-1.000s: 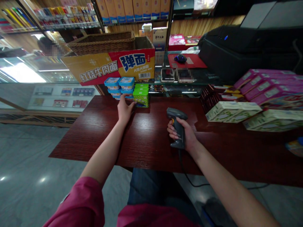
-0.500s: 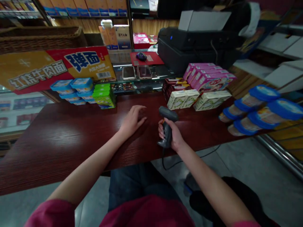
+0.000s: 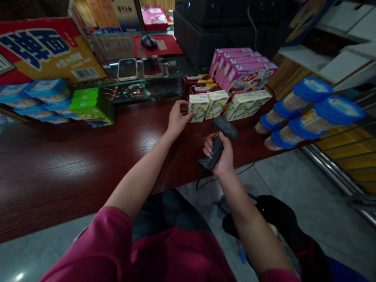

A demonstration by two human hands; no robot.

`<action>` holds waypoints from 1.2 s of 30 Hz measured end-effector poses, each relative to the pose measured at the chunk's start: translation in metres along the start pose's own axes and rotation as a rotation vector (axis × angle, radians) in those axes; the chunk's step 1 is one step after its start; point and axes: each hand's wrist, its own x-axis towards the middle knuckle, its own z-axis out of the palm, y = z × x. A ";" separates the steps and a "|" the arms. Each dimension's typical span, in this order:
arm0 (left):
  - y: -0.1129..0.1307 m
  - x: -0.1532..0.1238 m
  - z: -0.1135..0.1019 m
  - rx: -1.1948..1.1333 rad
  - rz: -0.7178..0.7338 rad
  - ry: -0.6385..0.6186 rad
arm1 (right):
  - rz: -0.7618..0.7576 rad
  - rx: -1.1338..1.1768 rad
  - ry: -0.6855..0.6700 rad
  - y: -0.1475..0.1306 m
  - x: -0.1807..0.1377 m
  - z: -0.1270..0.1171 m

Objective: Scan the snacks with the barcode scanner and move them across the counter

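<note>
My left hand [image 3: 178,119] has its thumb on the front of a small white-and-green box [image 3: 198,107], with the fingers curled round its far left edge. This box is the leftmost of several alike, and its neighbour [image 3: 216,104] stands just to its right. Wrapped in my right hand [image 3: 225,154] is a dark grey barcode scanner [image 3: 219,145], its head tilted up over the counter. A black cable runs down from the scanner's handle. Dark red packs [image 3: 194,83] and pink boxes [image 3: 246,74] stand behind the white-and-green ones.
Blue-lidded jars [image 3: 311,117] are stacked at the right of the dark red wooden counter [image 3: 117,156]. Blue tubs [image 3: 48,94] and green boxes [image 3: 91,107] stand at the left. Behind lie a phone [image 3: 127,69] and a mouse [image 3: 149,41]. A stool-like seat with dark cloth is below right.
My left hand has moved right from the bare counter to the leftmost white-and-green box and closed on it. My right hand still holds the scanner. The view has tilted down and turned right.
</note>
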 end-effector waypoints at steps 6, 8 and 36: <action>0.014 -0.022 -0.043 -0.206 -0.123 -0.150 | 0.180 -0.076 -0.123 -0.003 -0.004 0.003; 0.022 -0.036 -0.068 -0.213 -0.152 -0.195 | 0.241 -0.114 -0.184 -0.004 -0.008 0.003; 0.048 -0.133 -0.314 -0.262 -0.324 0.153 | 0.739 -0.150 -0.608 0.137 0.020 0.113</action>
